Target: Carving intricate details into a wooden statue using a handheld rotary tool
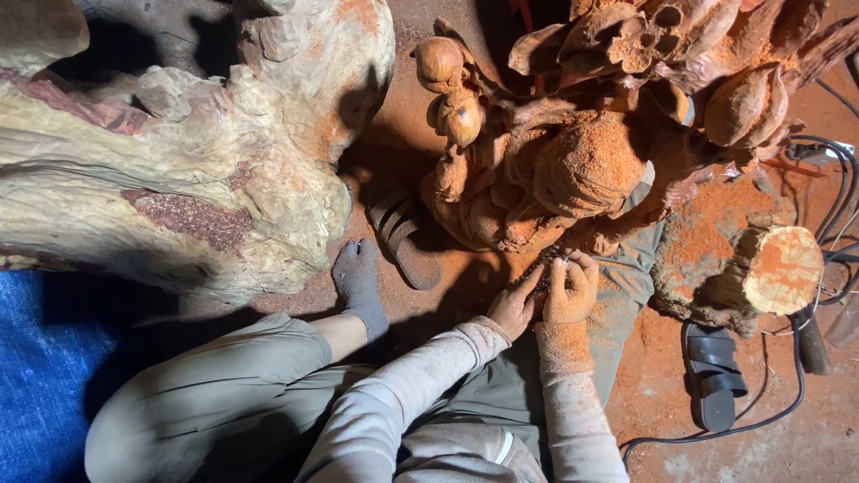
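On the far left lies a blue tarp [36,358], and above it one big pale stump [179,161], rough and unworked, fills that side. The person sits on the ground beside it with one leg stretched forward, the foot in a grey sock [358,282], likely to brace close to the work. Two dark sandals are off: one [404,234] near the socked foot, the other [714,371] far right, set aside for sitting. In the middle stands one reddish carving [555,161] full of rounded fruit shapes, coated in orange sawdust. The left hand [516,304] rests at its base with fingers curled, seemingly steadying the spot. Just beside it the right hand [571,288] is closed into a tight pinch against the lower edge of the carving; whether it grips a small tool I cannot tell. To the right sits one cut log [783,268], and black cables [828,192] loop along the edge of the floor.
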